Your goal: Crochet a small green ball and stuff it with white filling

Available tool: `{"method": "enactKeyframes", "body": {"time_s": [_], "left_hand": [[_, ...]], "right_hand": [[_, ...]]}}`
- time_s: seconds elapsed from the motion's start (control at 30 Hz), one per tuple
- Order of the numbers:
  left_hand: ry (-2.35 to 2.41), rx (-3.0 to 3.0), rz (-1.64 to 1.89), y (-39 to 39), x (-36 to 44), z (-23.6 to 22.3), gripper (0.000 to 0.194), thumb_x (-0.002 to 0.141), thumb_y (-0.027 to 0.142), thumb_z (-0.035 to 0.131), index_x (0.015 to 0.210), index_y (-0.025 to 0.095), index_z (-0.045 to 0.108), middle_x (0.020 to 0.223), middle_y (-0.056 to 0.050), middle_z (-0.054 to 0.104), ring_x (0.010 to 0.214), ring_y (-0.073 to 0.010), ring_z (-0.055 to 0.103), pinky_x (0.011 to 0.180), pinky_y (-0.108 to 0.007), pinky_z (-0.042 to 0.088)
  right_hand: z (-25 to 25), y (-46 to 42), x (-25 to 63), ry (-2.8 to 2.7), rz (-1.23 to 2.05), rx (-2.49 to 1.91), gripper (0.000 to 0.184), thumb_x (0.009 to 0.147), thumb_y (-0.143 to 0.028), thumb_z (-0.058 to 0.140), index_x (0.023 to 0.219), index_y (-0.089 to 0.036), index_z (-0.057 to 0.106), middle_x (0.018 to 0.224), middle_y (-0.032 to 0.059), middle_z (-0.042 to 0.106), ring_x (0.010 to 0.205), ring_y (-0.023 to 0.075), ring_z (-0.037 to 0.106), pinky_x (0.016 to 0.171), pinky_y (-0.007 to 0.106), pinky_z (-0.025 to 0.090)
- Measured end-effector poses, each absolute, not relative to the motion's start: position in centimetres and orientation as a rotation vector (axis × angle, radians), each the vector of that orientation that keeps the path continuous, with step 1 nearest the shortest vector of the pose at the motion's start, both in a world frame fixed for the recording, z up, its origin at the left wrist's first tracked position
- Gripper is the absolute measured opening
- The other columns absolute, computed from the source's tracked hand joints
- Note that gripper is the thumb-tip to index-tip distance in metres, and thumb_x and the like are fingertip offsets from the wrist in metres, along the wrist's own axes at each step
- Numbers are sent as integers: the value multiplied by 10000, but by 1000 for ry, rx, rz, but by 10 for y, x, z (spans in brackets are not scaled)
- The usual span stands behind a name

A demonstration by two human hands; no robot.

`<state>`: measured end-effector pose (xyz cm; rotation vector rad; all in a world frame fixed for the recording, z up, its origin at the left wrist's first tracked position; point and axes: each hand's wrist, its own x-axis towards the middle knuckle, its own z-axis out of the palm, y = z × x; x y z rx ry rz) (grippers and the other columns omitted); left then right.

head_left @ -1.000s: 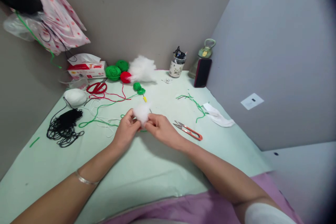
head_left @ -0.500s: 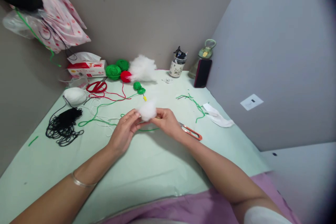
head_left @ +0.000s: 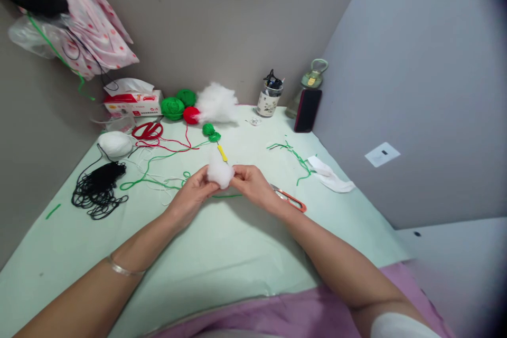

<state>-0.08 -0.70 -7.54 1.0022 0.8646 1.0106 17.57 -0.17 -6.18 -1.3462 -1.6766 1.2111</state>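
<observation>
A small tuft of white stuffing [head_left: 220, 173] is held up over the table between both hands. My left hand [head_left: 196, 190] pinches its left side with the thumb in front. From the right, my right hand [head_left: 251, 182] grips the edge of the same tuft, fingers curled. Just beyond the tuft lies a crochet hook with a yellow handle [head_left: 222, 153], its far end by a small green crocheted piece [head_left: 212, 133]. Green yarn [head_left: 225, 196] runs behind and beneath the hands. Orange-handled scissors [head_left: 293, 200] lie right of my right hand, partly covered by it.
At the back stand a tissue box [head_left: 137, 103], green yarn balls [head_left: 172, 109], a red yarn ball [head_left: 191, 115], a heap of stuffing [head_left: 217, 103], a pen cup [head_left: 268, 103] and a phone [head_left: 308, 111]. Black yarn [head_left: 99, 187] and a white yarn ball [head_left: 114, 144] lie left.
The tuft has been turned and drawn slightly nearer, with my left thumb now across its front. More of the yellow hook handle shows. The view has shifted slightly.
</observation>
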Motion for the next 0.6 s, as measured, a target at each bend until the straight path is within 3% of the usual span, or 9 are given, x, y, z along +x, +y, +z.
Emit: {"method": "enactKeyframes", "body": {"time_s": [0.13,0.3,0.37,0.47,0.6], "left_hand": [[927,1037,1001,-7,2,-78,401,689,273,810,1060,172,695,992,-56,774,832,-234,731,829,-386,589],[1061,1110,1039,-8,3,-81,79,669,168,692,742,178,665,590,2,702,543,-196,654,606,-310,539],[1095,1131,1061,-7,2,-82,53,656,140,662,662,186,636,503,21,643,483,-174,599,532,-275,482],[1104,1119,1109,-7,1,-83,78,672,148,660,735,185,634,567,31,661,505,-159,598,527,-259,474],[1032,1065,1128,-11,6,-84,249,746,230,680,982,175,624,872,-16,752,688,-192,697,654,-307,564]], "right_hand": [[-57,-4,175,-1723,1192,-1348,169,819,-273,538,710,-166,610,631,-45,525,606,102,388,589,231,293],[-47,-17,167,-1802,1162,-1313,205,860,-196,494,683,-175,596,661,-21,620,636,113,493,642,236,337],[-45,-22,164,-1840,1154,-1264,203,872,-184,478,725,-177,618,683,-23,635,635,110,502,651,237,343],[-45,-23,165,-1862,1177,-1215,156,872,-237,528,781,-182,642,629,-56,541,591,101,423,595,231,311],[-50,-17,167,-1750,1145,-1325,128,809,-279,601,716,-191,592,582,-73,441,583,100,364,563,227,277]]}}
